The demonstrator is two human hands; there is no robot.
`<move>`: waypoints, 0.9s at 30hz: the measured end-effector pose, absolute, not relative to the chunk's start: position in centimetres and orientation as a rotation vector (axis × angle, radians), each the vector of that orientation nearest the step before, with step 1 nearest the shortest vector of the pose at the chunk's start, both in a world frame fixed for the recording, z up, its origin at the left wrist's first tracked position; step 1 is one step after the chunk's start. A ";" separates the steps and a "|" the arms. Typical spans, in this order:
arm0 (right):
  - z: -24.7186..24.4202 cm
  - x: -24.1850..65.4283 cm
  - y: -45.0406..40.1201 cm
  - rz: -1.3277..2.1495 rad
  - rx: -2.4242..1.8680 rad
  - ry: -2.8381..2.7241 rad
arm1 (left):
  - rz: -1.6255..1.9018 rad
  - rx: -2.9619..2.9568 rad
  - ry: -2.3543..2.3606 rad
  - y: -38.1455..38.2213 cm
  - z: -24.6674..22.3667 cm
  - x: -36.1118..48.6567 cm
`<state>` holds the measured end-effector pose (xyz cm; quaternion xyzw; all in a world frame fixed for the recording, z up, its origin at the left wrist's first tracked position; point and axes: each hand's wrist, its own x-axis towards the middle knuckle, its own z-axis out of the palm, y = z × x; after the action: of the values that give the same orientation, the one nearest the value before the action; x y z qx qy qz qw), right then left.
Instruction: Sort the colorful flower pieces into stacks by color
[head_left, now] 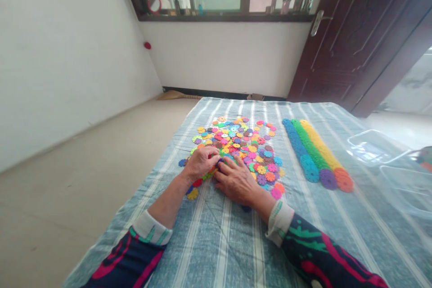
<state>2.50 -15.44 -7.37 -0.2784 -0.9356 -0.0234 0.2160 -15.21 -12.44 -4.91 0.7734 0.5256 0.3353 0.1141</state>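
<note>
Many small notched plastic discs in mixed colours lie in a loose pile on a striped cloth. My left hand is over the pile's near left part, its fingers curled in and pressed together; whatever they hold is hidden. Close beside it, my right hand rests palm down on the near edge of the pile with fingers bent and apart. A dark blue-purple disc shows at the right fingertips, between both hands. Whether the right hand grips it is not clear.
Right of the pile, overlapping rows of blue discs, green discs and yellow discs end in blue, purple disc and orange discs. Clear plastic containers stand farther right. A dark red door is beyond.
</note>
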 end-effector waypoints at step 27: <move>-9.6 14.6 -13.4 -0.086 -1.211 -1.922 | -0.029 2.541 1.887 -13.8 -1.6 -14.3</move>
<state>14.59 -13.36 -9.58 -0.4833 -0.7670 -0.0342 0.4207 -14.27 -13.80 -1.64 0.8027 0.5961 -0.0091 -0.0119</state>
